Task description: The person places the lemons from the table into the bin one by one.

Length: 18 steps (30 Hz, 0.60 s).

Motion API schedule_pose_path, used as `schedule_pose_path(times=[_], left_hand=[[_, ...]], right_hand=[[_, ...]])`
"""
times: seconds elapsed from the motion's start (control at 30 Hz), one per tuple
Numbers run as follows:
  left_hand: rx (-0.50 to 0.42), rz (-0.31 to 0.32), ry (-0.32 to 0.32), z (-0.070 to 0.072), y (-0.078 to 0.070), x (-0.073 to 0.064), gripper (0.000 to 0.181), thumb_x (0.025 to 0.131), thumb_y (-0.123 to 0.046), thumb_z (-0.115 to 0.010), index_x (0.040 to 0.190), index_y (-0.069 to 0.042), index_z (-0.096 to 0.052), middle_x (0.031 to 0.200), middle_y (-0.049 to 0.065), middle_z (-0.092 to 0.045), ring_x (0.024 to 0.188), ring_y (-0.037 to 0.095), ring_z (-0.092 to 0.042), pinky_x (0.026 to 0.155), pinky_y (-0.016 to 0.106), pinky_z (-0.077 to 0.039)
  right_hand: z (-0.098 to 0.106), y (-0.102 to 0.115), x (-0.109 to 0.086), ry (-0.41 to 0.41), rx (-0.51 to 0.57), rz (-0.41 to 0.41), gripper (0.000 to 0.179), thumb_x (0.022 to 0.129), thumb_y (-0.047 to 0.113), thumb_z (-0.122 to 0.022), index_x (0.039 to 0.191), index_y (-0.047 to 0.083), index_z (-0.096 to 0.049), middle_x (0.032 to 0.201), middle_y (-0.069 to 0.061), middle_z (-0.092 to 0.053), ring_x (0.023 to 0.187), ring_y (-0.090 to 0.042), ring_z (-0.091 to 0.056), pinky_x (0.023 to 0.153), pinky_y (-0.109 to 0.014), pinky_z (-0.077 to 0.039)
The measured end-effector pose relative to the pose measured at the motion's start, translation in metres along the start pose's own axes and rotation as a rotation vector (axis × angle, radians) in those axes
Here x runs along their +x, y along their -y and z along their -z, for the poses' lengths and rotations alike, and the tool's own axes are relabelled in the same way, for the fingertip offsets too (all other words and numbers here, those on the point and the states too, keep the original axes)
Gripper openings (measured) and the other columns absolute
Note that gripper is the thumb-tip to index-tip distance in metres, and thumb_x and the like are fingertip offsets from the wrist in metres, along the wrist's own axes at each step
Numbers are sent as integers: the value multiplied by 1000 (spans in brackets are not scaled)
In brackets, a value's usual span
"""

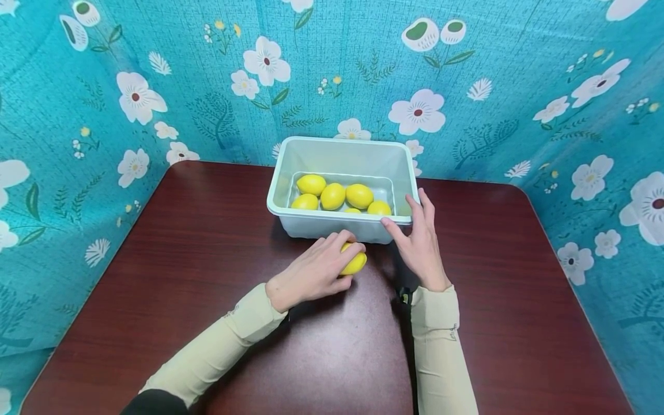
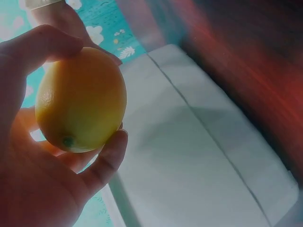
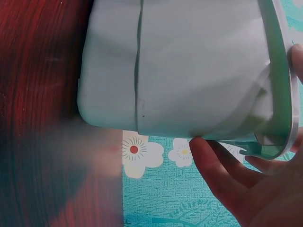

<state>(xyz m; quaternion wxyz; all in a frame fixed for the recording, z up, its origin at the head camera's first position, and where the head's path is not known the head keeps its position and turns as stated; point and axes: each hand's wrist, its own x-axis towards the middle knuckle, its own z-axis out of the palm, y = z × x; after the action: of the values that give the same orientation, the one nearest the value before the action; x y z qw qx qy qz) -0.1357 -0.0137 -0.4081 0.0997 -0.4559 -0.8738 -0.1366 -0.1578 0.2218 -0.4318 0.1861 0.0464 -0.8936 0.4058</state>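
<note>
My left hand (image 1: 319, 268) grips a yellow lemon (image 1: 355, 265) just in front of a pale grey-green plastic bin (image 1: 332, 226). In the left wrist view the thumb and fingers wrap round the lemon (image 2: 83, 101), its small green stem end showing. At the bin's front right corner, my right hand (image 1: 419, 248) holds on, thumb at the front rim and fingers along the right side. The right wrist view shows these fingers (image 3: 213, 165) against the outer wall. Several more lemons (image 1: 333, 196) lie on the bin floor, some partly hidden behind the front rim.
The bin stands at the back of a dark red-brown wooden table (image 1: 207, 230). Right behind it hangs a turquoise flowered cloth (image 1: 332, 75), which also runs along both sides of the table.
</note>
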Motion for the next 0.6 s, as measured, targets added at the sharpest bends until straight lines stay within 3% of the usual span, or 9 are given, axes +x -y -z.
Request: schedule_pose_path(times=[0.6], left_hand=[[-14, -39, -95, 23, 5, 10, 39, 82, -18, -63, 120, -14, -54, 113, 3, -50, 93, 15, -46, 73, 28, -44]], right_hand=[[3, 0, 2, 2, 22, 11, 73, 89, 34, -69, 147, 5, -36, 159, -11, -17, 140, -31, -31, 108, -57, -37]])
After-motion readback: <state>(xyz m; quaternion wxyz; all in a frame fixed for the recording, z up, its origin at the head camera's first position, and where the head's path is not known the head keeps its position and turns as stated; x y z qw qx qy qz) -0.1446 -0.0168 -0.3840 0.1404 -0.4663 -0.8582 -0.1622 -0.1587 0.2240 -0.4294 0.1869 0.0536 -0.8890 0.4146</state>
